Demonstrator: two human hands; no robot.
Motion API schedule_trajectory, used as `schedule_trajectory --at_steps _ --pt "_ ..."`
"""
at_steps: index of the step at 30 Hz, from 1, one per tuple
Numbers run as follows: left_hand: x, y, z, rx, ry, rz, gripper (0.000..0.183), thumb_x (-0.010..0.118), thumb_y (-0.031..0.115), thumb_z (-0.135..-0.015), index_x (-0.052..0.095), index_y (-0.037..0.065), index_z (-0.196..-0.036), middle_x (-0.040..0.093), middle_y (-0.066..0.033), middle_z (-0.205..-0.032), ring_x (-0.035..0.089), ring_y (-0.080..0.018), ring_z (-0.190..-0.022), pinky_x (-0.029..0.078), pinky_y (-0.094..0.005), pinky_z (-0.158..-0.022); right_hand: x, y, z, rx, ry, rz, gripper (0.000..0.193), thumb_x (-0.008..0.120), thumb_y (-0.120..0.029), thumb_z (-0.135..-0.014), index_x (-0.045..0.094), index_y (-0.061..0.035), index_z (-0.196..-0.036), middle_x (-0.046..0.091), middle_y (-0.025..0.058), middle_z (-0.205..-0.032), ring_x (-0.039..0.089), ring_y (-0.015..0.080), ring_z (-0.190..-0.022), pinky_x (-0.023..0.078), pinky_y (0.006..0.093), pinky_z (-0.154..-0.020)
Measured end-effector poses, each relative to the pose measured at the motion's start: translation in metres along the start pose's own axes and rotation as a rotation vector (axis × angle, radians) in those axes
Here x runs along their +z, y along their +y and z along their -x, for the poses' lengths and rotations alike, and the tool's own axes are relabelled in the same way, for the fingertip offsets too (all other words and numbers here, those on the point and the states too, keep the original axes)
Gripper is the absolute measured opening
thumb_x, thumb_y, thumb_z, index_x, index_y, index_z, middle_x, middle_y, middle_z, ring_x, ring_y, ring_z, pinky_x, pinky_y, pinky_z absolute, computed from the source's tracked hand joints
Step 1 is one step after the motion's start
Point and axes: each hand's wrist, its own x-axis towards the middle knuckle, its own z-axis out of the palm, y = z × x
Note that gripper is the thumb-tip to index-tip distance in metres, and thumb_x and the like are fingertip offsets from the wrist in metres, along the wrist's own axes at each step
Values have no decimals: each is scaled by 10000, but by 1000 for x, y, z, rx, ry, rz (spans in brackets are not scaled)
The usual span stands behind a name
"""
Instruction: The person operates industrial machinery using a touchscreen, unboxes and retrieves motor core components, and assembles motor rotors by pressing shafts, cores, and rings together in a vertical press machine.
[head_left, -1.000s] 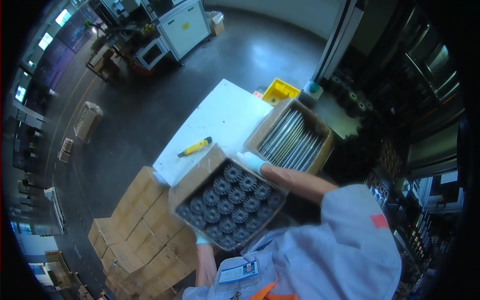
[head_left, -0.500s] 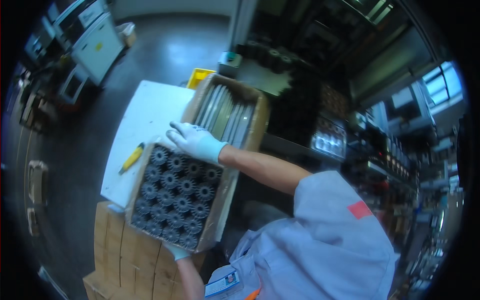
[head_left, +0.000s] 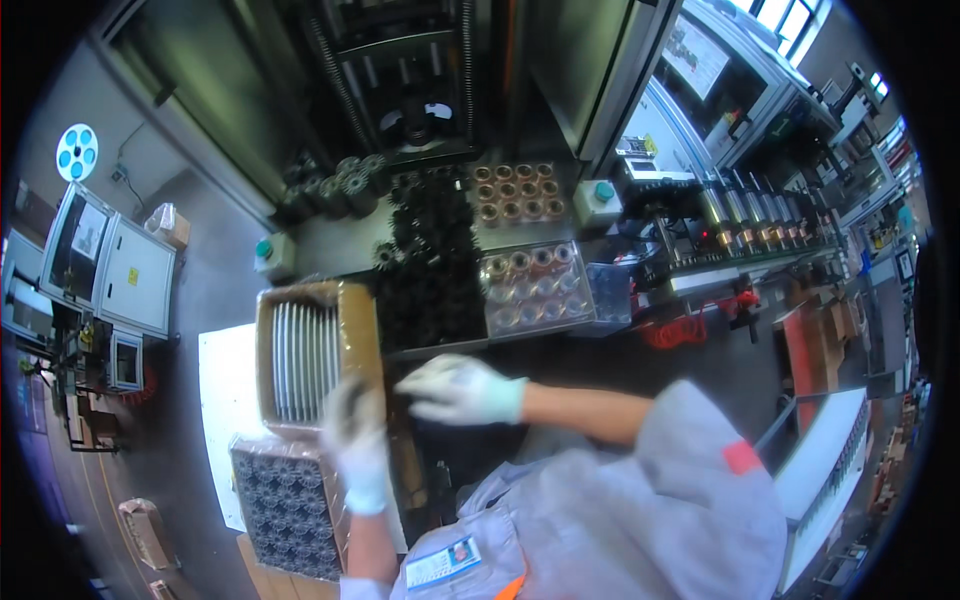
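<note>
My left hand (head_left: 357, 435), in a white glove and smeared by motion, is over the right edge of the box of dividers; its fingers are not clear. To its right, my gloved right hand (head_left: 468, 390) hangs in the air with its fingers pointing left, thumb apart from them and nothing visible in between. A cardboard box (head_left: 362, 335) holds upright pale divider sheets (head_left: 303, 360). Nearer to me, a plastic-lined box (head_left: 335, 505) is filled with rows of dark toothed cores (head_left: 285, 505). Both boxes rest on a white tabletop (head_left: 222, 390).
Ahead, a machine bed carries a mass of black toothed parts (head_left: 430, 270) and trays of copper-coloured rings (head_left: 517, 192). Two boxes with green buttons (head_left: 600, 200) flank it. At right stands a row of spindles (head_left: 760, 215); a white rack (head_left: 830, 470) is at lower right.
My view has swung right towards the machine. Both hands have left the box of toothed cores: the right moved off to the right, the left came up from its near side.
</note>
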Motion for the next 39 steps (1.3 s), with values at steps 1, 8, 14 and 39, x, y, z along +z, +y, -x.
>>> schedule_trajectory --at_steps 1,8,14,39 --pt "47 2 -15 11 -214 -137 275 667 79 -910 666 -19 -1166 690 -122 -1116 634 -212 -1051 486 -325 -934 -28 21 26 78 50 92 463 599 -344 -935 585 -40 -1284 608 199 -1268 585 343 -1168 447 421 -1019" --pt "247 -34 -86 413 -589 -790 153 620 213 -903 640 111 -1015 629 -123 -850 653 -307 -692 507 -444 -586 -92 118 112 259 173 386 358 672 -245 -860 645 -126 -1196 566 211 -1313 524 399 -1220 377 508 -1068" --pt "276 -64 -98 391 -707 -866 173 563 159 -903 562 74 -1055 621 -171 -941 657 -347 -753 511 -490 -605 -88 138 120 295 192 370 379 682 -250 -854 652 -136 -1215 589 202 -1302 536 395 -1226 394 500 -1063" --pt "86 -64 -244 -446 -318 455 260 740 81 -901 651 -67 -1096 700 -73 -953 649 -103 -862 522 -215 -789 -223 286 -265 564 770 -201 943 845 -337 -730 366 13 -1464 583 229 -1321 569 327 -1233 455 377 -1030"
